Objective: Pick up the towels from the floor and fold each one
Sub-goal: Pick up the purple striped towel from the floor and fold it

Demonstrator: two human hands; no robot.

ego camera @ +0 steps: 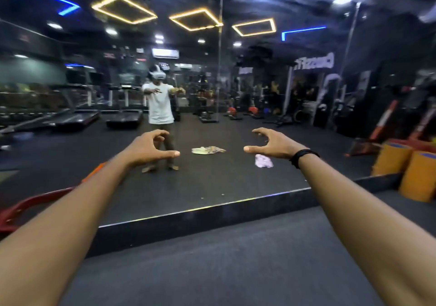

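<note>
**Both hands out and holding nothing, towels seen only in the mirror**

The person stands in a gym facing a wall mirror (236, 107), with both arms stretched forward at about chest height. The left hand (151, 147) has its fingers loosely curled and the thumb pointing inward, with nothing between them. The right hand (271, 144) is posed the same way, fingers arched and spread, thumb pointing toward the left, and it too grips nothing. A dark band (303, 157) sits on the right wrist. The 2 hands are well apart and level with each other, which reads as a ready pose before any reaching begins.

The towels show only as reflections. A yellowish patterned towel (208, 150) lies crumpled on the dark floor between the 2 hands as the camera sees them, and a pale purple towel (263, 160) lies bunched just below the right thumb. Since both appear in the glass, the real cloths probably lie on the floor near or behind the person, outside this view. The reflected person (159, 100) holds the same arms-out stance.

Yellow foam rolls (401, 171) stand at the right, near the base of the mirror. Judging by this, no towel has been lifted or folded; turning to find them comes first.
</note>
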